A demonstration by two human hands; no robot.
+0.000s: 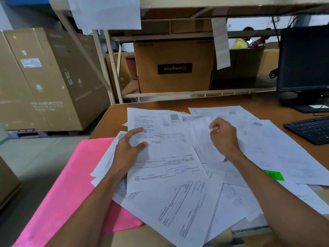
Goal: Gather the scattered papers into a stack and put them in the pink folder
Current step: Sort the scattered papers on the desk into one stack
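Head view: left hand [128, 148] spread on papers [178, 202], right hand [225, 138] pinched on a sheet [201, 138]; box [160, 52] (upside down) "Crompton".

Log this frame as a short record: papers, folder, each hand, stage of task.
papers: scattered, overlapping across the desk, not stacked
pink folder: lies at left, partly under the papers
left hand: fingers spread, resting on a printed sheet
right hand: fingers curled, seems to pinch a thin sheet
nearby: keyboard and monitor at right
stage: no stack formed yet
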